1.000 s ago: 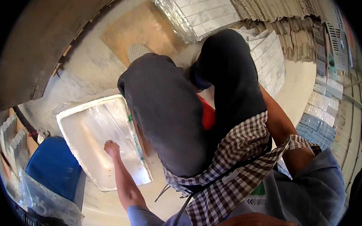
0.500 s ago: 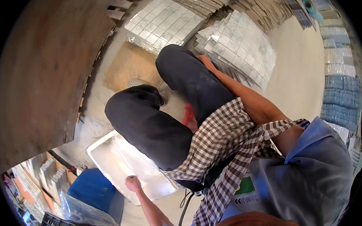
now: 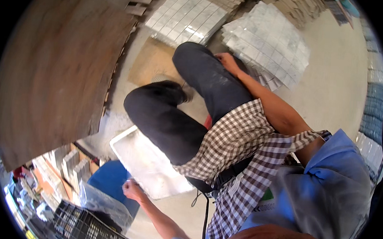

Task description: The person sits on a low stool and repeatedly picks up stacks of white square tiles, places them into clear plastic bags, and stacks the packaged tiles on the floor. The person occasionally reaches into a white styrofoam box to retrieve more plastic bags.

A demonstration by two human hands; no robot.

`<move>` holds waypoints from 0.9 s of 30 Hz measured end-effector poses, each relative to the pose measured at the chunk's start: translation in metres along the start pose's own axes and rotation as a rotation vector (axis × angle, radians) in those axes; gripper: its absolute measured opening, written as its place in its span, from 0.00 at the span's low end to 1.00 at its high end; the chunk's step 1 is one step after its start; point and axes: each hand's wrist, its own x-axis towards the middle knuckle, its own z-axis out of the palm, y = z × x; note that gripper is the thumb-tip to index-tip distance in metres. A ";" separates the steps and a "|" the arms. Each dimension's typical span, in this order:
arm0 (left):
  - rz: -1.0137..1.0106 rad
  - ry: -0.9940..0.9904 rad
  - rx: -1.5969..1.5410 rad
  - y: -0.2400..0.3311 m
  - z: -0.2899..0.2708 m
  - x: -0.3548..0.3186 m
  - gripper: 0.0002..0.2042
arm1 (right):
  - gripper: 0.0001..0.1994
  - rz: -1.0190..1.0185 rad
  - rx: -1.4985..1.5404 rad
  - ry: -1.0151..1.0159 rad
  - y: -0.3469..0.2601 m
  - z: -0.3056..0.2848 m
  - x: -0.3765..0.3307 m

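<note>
Left hand (image 3: 132,190): fingers curled; any hold, cannot tell.
White tray (image 3: 157,173): just right of left hand.
Blue bin (image 3: 111,176): behind and left of it.
Right hand (image 3: 228,63): by the knee (image 3: 190,55), grip unclear, near tile sheets (image 3: 269,41).

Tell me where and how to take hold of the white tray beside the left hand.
Probably best to grip the white tray by its left rim, coming from the left with the left hand, fingers outside, thumb inside: that edge is exposed and near the hand, while the left thigh covers part of the opposite side.
</note>
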 end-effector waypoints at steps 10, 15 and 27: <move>0.180 -0.222 -0.417 0.129 -0.038 0.007 0.09 | 0.15 0.139 0.193 0.017 -0.023 -0.035 -0.006; 0.566 -0.376 -0.610 0.247 -0.049 -0.022 0.09 | 0.18 0.013 0.449 0.059 -0.128 -0.096 0.018; 1.008 -1.474 -0.773 0.384 -0.026 -0.092 0.10 | 0.28 -1.237 0.173 -0.426 -0.352 -0.111 -0.002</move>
